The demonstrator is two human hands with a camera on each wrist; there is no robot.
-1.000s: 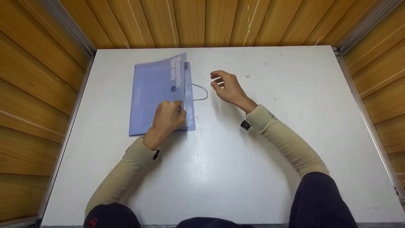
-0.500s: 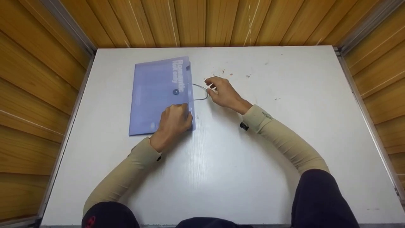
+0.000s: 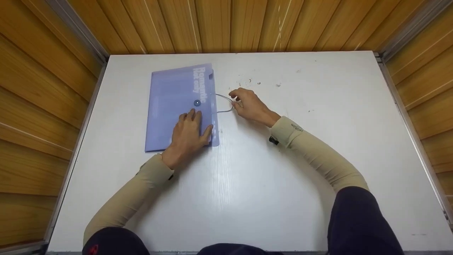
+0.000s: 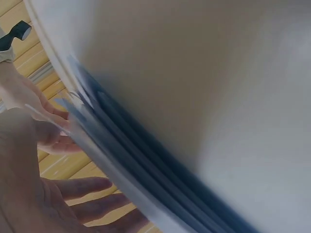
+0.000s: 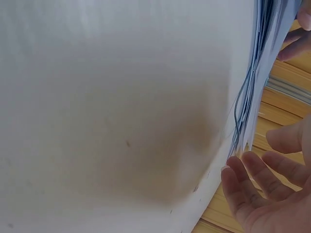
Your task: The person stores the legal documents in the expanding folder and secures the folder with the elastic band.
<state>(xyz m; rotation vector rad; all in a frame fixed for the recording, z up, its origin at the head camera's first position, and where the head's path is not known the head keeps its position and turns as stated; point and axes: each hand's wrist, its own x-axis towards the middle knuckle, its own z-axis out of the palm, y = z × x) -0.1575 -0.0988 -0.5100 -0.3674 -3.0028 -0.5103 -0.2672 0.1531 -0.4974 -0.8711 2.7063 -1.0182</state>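
Note:
A translucent blue-purple document folder (image 3: 166,95) lies on the left half of the table, its flap folded down over the front. White lettering and a round button (image 3: 197,102) mark the flap. My left hand (image 3: 187,132) rests on the flap below the button, fingers extended and thumb near the flap's edge. A thin elastic cord (image 3: 223,96) loops out from the folder's right side. Beside the loop's outer end is my right hand (image 3: 252,107), its fingers loosely bent and not closed round the cord. The right wrist view shows the cord (image 5: 236,114) hanging along the folder's layered edges (image 5: 260,53).
The white table (image 3: 283,198) carries small dark specks (image 3: 259,83) beyond the right hand. Wood-patterned panels (image 3: 247,24) with metal corner frames enclose it at the back and both sides.
The flap has come down flat onto the folder. My left hand has let go of its edge and spread on top. My right hand has moved left and slightly nearer, to the cord loop.

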